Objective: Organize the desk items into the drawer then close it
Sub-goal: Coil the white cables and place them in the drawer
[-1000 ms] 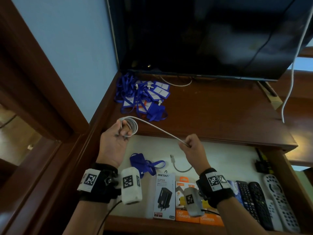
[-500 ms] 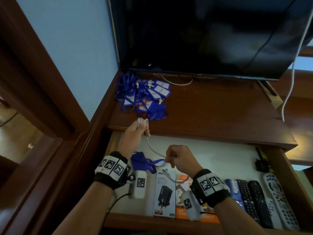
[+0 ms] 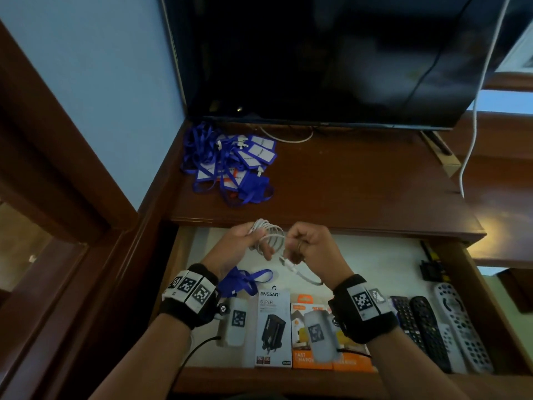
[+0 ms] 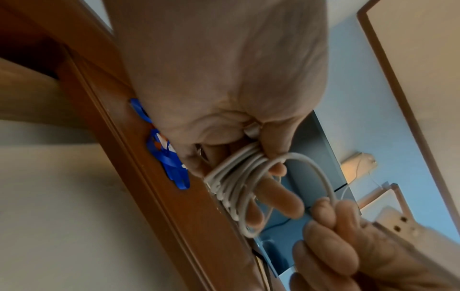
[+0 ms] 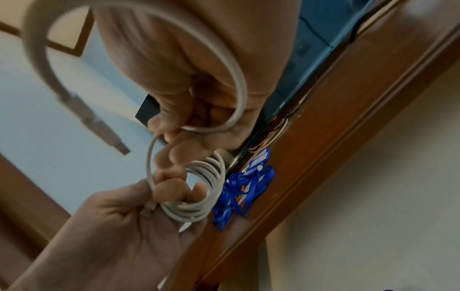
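Note:
A white charging cable (image 3: 269, 236) is wound in several loops around the fingers of my left hand (image 3: 258, 245), which grips the coil above the open drawer (image 3: 375, 261). Close to its right, my right hand (image 3: 297, 249) pinches the cable's short free end, whose plug hangs below the fist. The left wrist view shows the coil (image 4: 236, 177) round my fingers and one loop running to the right hand (image 4: 348, 236). In the right wrist view the coil (image 5: 199, 196) sits in my left hand (image 5: 124, 226). A pile of blue lanyards with badge holders (image 3: 230, 166) lies on the desk's back left.
Inside the drawer lie a blue lanyard (image 3: 245, 281), a white charger box (image 3: 272, 327), an orange charger box (image 3: 300, 356) and several remotes (image 3: 427, 327) at the right. A dark TV (image 3: 331, 59) stands at the desk's back. A white cord (image 3: 476, 111) hangs at the right.
My hands have come together over the drawer. The long stretch of cable between them has been wound onto my left hand, leaving only a short end in my right.

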{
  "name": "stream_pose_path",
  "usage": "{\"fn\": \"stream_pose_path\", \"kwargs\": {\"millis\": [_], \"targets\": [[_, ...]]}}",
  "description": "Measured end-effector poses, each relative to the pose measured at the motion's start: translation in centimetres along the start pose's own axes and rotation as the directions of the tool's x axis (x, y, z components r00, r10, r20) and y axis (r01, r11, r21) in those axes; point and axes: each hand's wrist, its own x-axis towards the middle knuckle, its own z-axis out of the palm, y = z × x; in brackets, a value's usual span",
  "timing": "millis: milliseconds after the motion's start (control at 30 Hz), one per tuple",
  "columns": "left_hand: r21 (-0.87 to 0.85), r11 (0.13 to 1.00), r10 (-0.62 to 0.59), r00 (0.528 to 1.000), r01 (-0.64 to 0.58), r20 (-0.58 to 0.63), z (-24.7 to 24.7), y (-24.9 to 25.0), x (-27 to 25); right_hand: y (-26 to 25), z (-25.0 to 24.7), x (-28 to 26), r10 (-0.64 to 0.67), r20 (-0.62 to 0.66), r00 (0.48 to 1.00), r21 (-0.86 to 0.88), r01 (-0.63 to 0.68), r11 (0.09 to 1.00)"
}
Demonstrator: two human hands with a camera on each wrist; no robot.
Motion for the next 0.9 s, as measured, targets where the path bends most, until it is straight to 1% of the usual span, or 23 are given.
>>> {"fn": "stream_pose_path", "kwargs": {"millis": [100, 233, 300, 400, 467, 533, 600, 667, 733, 800, 833, 867, 900], "targets": [[-0.1, 0.995, 0.019, 0.999, -0.016, 0.034, 0.4, 0.1, 0.2, 0.1, -0.9, 0.4, -0.031, -0.101, 0.994, 0.081, 0.039, 0.996], [-0.205, 0.976, 0.095, 0.986, -0.066, 0.134, 0.4, 0.5, 0.5, 0.2, -1.7, 0.9, -0.028, -0.152, 0.988, 0.106, 0.044, 0.993], [-0.223, 0.974, 0.096, 0.975, -0.051, 0.2, 0.3, 0.9, 0.4, 0.5, -2.0, 1.2, -0.025, -0.166, 0.986, 0.135, 0.048, 0.99], [-0.213, 0.977, 0.072, 0.936, 0.004, 0.346, 0.1, 1.2, 0.1, 0.5, -2.5, 1.6, -0.061, -0.168, 0.984, 0.117, 0.081, 0.99], [-0.178, 0.984, 0.058, 0.918, 0.014, 0.393, 0.0, 1.2, -0.1, 0.0, -2.5, 1.7, -0.08, -0.165, 0.983, 0.116, 0.1, 0.988], [-0.158, 0.987, 0.041, 0.925, 0.021, 0.379, -0.1, 1.0, -0.1, -0.4, -2.4, 1.7, -0.072, -0.172, 0.982, 0.148, 0.098, 0.984], [-0.178, 0.983, 0.024, 0.942, 0.038, 0.334, -0.3, 0.9, -0.2, -0.5, -2.1, 1.8, -0.054, -0.183, 0.982, 0.188, 0.089, 0.978], [-0.204, 0.979, 0.03, 0.963, 0.026, 0.268, -0.6, 0.9, -0.3, -0.2, -1.8, 1.9, -0.056, -0.198, 0.979, 0.182, 0.093, 0.979], [-0.225, 0.974, 0.013, 0.987, 0.024, 0.16, -1.2, 1.1, -0.6, 0.2, -1.8, 1.8, -0.094, -0.171, 0.981, 0.119, 0.115, 0.986], [-0.227, 0.973, -0.01, 0.997, 0.027, 0.076, -2.1, 1.5, -0.9, 0.9, -1.7, 1.4, -0.127, -0.048, 0.991, 0.008, 0.127, 0.992], [-0.225, 0.974, -0.011, 0.998, 0.024, 0.061, -2.5, 1.6, -1.0, 1.3, -1.7, 1.2, -0.129, 0.016, 0.992, -0.065, 0.13, 0.989], [-0.225, 0.974, -0.004, 0.998, 0.018, 0.062, -2.9, 1.9, -1.2, 1.8, -1.7, 1.0, -0.118, 0.054, 0.992, -0.14, 0.125, 0.982], [-0.227, 0.974, 0.005, 0.997, 0.012, 0.072, -3.3, 2.3, -1.3, 2.4, -1.7, 0.9, -0.095, 0.059, 0.994, -0.205, 0.105, 0.973]]}}
